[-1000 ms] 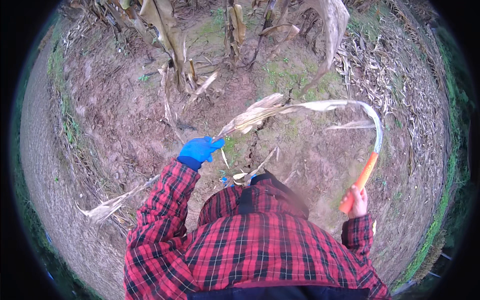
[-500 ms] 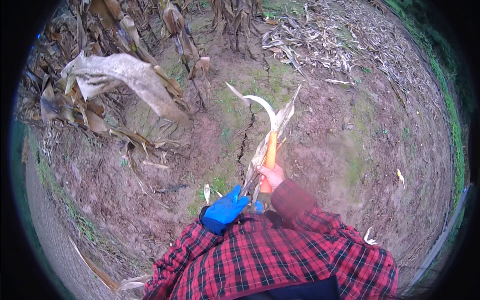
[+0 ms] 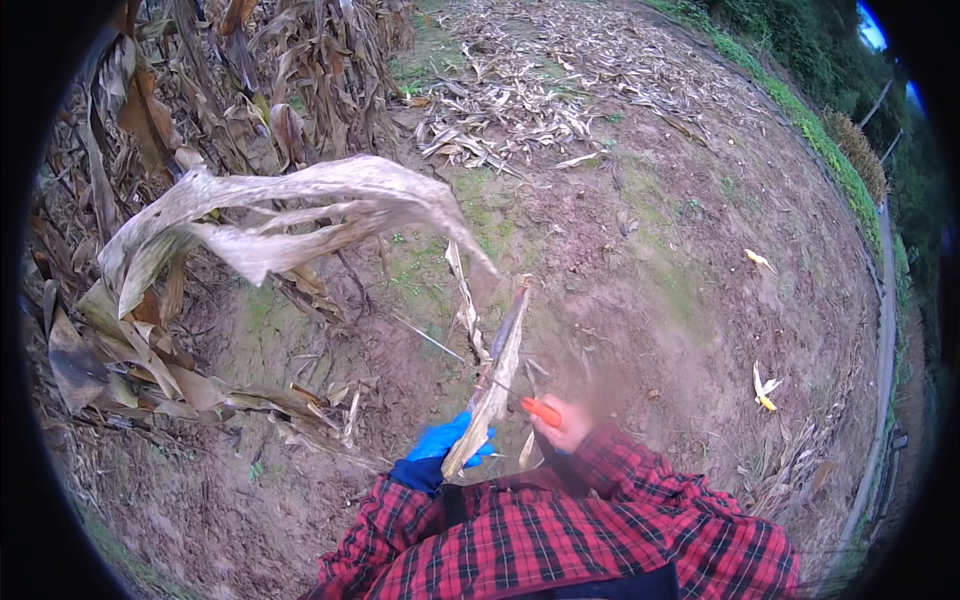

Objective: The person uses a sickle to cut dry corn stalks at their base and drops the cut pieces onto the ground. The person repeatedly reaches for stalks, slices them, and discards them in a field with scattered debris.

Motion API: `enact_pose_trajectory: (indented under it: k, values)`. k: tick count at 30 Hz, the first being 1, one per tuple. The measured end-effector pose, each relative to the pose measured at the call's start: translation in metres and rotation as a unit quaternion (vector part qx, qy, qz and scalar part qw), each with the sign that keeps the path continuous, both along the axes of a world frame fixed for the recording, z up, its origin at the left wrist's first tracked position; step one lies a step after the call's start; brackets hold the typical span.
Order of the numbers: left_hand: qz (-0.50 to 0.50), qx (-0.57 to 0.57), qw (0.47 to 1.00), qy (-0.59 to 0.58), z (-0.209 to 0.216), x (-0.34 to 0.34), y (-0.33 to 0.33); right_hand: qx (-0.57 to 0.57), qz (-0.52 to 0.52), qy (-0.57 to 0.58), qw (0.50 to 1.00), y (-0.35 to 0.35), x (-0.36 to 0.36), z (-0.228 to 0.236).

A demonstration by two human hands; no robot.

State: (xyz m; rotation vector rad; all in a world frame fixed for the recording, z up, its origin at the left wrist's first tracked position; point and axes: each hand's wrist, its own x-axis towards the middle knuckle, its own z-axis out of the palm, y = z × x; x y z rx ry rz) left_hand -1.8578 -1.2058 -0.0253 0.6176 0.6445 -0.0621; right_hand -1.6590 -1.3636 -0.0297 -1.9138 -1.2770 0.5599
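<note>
My left hand (image 3: 442, 440), in a blue glove, is closed around the lower part of a dry corn stalk (image 3: 505, 365) with pale husk-like leaves. The stalk tilts up and away, its cut-looking top end pointing forward. My bare right hand (image 3: 568, 428) grips the orange handle of a sickle (image 3: 541, 410) just right of the stalk. The sickle's thin blade crosses to the left at the stalk, partly hidden by it, and its far part shows beyond. A large dry corn leaf (image 3: 330, 200) arches in from the left, its tip beyond the stalk.
Standing dry corn plants (image 3: 330, 90) crowd the far left. Cut stalks and leaves (image 3: 570, 80) lie heaped on the ground ahead. Two small corn ears with husks lie to the right, one showing yellow kernels (image 3: 767, 403). A grassy strip (image 3: 800, 120) runs along the right edge.
My left hand has taken hold of the stalk, now upright before me. The sickle, earlier pointing forward, has swung leftward across it. The view has shifted, and the large leaf appears nearer the middle.
</note>
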Motion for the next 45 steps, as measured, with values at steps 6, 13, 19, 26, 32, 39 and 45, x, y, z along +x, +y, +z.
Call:
enact_pose_trajectory:
  k: [6, 13, 19, 26, 32, 39, 45]
  values:
    - [-0.147, 0.009, 0.989, 0.001, 0.046, -0.042, -0.007, -0.110, -0.090, -0.081, 0.987, -0.043, -0.093, 0.025]
    - [-0.193, -0.054, 0.979, -0.040, 0.062, -0.088, -0.014, -0.141, -0.069, -0.085, 0.984, -0.035, -0.135, 0.002]
    - [-0.101, -0.043, 0.993, 0.054, 0.093, -0.125, -0.037, -0.169, -0.024, -0.027, 0.985, -0.022, -0.150, -0.027]
    - [0.038, 0.247, 0.965, -0.079, 0.213, -0.195, 0.059, -0.303, -0.430, 0.141, 0.839, -0.206, -0.004, -0.188]
    - [-0.030, 0.819, 0.570, -0.064, 0.116, -0.087, 0.069, -0.050, -0.174, 0.609, 0.773, -0.007, -0.107, -0.028]
    - [0.115, 0.571, 0.812, -0.028, 0.093, -0.029, 0.005, 0.042, 0.020, 0.760, 0.648, 0.064, -0.175, 0.017]
    - [-0.151, 0.493, 0.852, 0.091, 0.052, -0.135, -0.022, 0.086, -0.136, 0.766, 0.623, 0.056, -0.144, 0.010]
